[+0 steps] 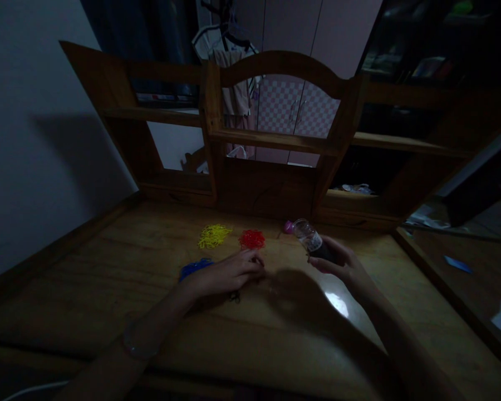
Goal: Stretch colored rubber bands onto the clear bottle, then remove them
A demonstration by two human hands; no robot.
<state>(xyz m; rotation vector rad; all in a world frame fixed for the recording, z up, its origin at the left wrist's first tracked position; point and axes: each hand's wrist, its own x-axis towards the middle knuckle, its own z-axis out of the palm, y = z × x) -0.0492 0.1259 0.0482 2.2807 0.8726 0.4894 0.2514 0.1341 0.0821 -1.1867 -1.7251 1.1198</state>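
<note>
Right hand [344, 264] wrapped round lower end of clear bottle [311, 238], right side of counter [108, 267], tilted, pink cap [289, 227] pointing left. Looks light, thin plastic, prob squishy and kinda slick, so grab thicker lower body, easy on squeeze. Left hand [234, 270] half-curled by near edge of red pile [252, 239], can't tell if fingers pinch anything. Yellow pile [214, 236] far left, blue pile [195, 268] nearer; strands look soft, bendy, tangle-prone imo, pinch singly.

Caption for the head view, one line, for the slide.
Right hand grips a pink-capped bottle; left hand hovers near red, yellow and blue piles on a wooden desk.
</note>
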